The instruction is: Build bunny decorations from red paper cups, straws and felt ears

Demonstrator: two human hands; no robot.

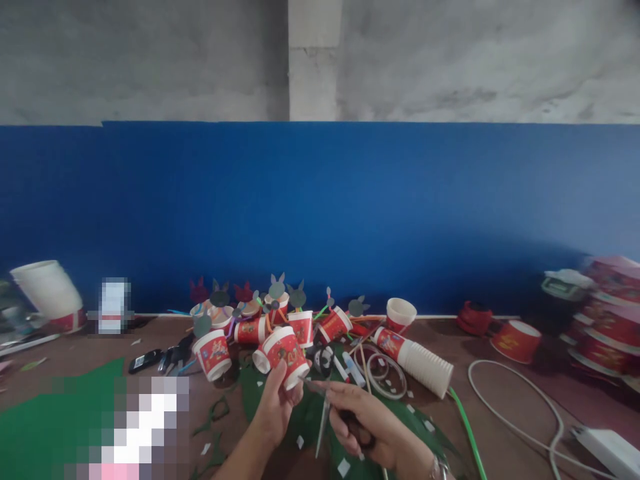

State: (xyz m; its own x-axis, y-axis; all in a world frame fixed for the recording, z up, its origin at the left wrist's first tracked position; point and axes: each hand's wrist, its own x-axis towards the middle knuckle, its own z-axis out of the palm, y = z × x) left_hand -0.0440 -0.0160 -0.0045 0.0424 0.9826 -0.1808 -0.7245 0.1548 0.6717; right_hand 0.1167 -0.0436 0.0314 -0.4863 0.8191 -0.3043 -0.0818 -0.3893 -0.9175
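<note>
The head view looks down at a brown table (500, 413) set against a blue wall panel (320, 213). At the near middle, the left hand (275, 408) is wrapped around a red paper cup (283, 353), which it holds tipped on its side above the table with the white rim turned to the left. Just to its right, the right hand (363, 419) is clenched through the black handles of a pair of scissors (321, 408). The blades are spread, one reaching up to the cup's lower edge and the other pointing down toward the near edge. The two hands are close together but not touching. Under them lies dark green felt (310, 417) dotted with small white scraps. Just beyond the held cup is a pile of decorated cups (250, 327), red and white with grey eared cutouts and coloured straws. To the right of the pile a stack of white cups (423, 363) lies on its side, with tape rings (383, 373) just near of it. A bright green sheet (60, 417) covers the near left. A white bucket (47, 290) leans at the far left. A white cable (525, 397) loops across the right side, with a red bowl (516, 340) beyond it.
</note>
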